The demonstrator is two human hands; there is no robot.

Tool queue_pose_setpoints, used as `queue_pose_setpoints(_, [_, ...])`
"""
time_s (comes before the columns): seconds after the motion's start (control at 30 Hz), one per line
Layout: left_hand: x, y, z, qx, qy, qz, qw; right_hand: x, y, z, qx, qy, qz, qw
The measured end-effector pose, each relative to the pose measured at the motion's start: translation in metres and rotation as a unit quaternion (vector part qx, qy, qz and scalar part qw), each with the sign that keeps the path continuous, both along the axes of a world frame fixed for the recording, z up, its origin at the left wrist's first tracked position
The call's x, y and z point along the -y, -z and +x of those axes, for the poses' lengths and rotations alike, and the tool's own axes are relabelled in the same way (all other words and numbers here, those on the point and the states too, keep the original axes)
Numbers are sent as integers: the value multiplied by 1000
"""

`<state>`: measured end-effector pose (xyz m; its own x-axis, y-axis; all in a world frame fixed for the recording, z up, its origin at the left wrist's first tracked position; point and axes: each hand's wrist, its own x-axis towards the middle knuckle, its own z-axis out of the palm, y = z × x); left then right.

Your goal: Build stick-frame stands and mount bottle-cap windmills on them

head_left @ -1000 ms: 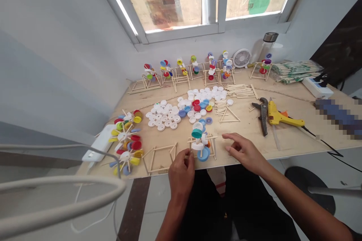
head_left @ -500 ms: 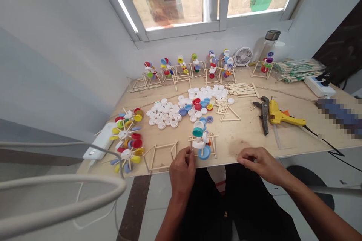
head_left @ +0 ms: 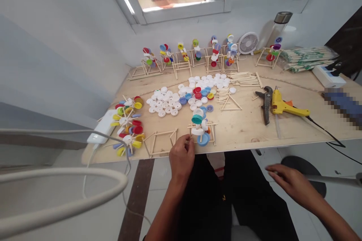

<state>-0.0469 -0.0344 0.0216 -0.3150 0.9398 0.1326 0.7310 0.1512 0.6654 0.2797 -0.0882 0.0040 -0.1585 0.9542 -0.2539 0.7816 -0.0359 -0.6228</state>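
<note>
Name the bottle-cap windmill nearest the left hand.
The teal-capped windmill, just right of the left hand; the others stand along the far edge or lie further left.

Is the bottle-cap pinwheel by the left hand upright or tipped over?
Upright: the bottle-cap pinwheel stands vertically inside its wooden stick frame, with the left hand at the frame's left side.

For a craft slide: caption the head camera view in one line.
Left hand at a bottle-cap pinwheel on a stick frame, right hand below the plywood board's edge.
</note>
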Motion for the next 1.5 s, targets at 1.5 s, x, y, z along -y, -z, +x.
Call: queue_pose_setpoints(1.5, [1, 3, 0, 14, -9, -8, 1000, -44, 76, -159, 89, -221, -84, 968])
